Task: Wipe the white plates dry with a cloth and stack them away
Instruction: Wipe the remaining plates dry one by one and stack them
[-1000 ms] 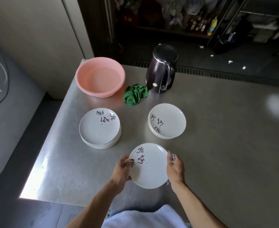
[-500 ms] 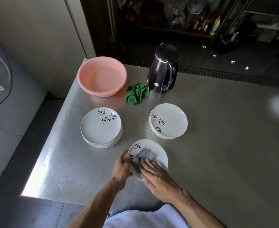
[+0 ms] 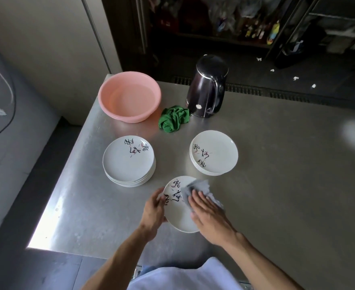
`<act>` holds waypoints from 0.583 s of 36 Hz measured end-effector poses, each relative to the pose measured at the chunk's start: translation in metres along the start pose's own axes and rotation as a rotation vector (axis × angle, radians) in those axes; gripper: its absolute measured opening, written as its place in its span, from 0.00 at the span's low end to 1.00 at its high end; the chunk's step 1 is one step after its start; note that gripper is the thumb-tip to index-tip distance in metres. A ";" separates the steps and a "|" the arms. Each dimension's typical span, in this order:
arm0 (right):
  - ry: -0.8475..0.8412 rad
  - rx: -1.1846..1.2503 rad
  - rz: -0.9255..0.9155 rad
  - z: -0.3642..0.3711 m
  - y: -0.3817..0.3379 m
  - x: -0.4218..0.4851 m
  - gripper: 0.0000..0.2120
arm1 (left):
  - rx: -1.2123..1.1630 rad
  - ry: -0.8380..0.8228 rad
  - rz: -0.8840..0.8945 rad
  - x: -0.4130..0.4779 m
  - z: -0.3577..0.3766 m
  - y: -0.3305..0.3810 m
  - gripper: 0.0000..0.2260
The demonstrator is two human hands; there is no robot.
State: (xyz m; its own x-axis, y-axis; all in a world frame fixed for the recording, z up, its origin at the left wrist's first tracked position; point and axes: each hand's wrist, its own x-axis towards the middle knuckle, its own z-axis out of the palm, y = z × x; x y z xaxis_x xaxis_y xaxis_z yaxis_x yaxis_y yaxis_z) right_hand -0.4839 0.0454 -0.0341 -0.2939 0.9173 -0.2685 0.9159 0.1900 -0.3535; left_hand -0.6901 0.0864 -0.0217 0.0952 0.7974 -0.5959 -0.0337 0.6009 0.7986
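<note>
1. Fingers [image 3: 159, 196] of the left hand [image 3: 153, 212] curl round the left rim of the plate [image 3: 178, 216], clamped on it, with the thumb on the upper face.
2. Fingers [image 3: 196, 198] of the right hand [image 3: 209, 214] lie straight and close together. They rest flat on the grey cloth [image 3: 195, 188] and press it onto the plate's right half, pinching nothing.
3. Plate position: by the near edge of the table [image 3: 276, 185], directly before the person. It is nearer that edge than the left stack [image 3: 128, 162] and the right stack [image 3: 214, 152], and apart from both. Whether its underside touches the table cannot be told.
4. Handling (judged): the plate looks stiff, light enough for one hand, breakable if dropped and slippery where wet. The rim is the sound hold, thumb above and fingers beneath, which leaves the face free for wiping.
5. Cloth (judged): soft and limp. It should conform under flat fingers but bunch if dragged by one corner.
6. Pose: both forearms reach forward over the near edge. The left wrist turns inward onto the rim. The right hand is palm down and crosses the plate from the right.
</note>
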 end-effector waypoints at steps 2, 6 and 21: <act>-0.011 0.014 0.168 -0.002 -0.005 0.014 0.29 | 0.037 -0.050 0.036 0.001 0.005 0.003 0.11; 0.023 0.043 0.124 -0.001 -0.023 0.025 0.29 | 0.010 -0.055 0.039 0.002 0.016 0.009 0.12; 0.295 0.702 0.653 -0.033 0.018 -0.011 0.12 | -0.118 0.187 0.174 0.026 -0.001 0.037 0.11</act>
State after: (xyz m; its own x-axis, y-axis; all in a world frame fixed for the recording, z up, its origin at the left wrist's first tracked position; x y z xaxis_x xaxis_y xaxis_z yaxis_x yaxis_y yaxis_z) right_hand -0.4547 0.0498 -0.0084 0.3751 0.8365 -0.3993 0.4771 -0.5436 -0.6905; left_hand -0.6902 0.1296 -0.0081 -0.1073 0.8791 -0.4643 -0.1500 0.4474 0.8817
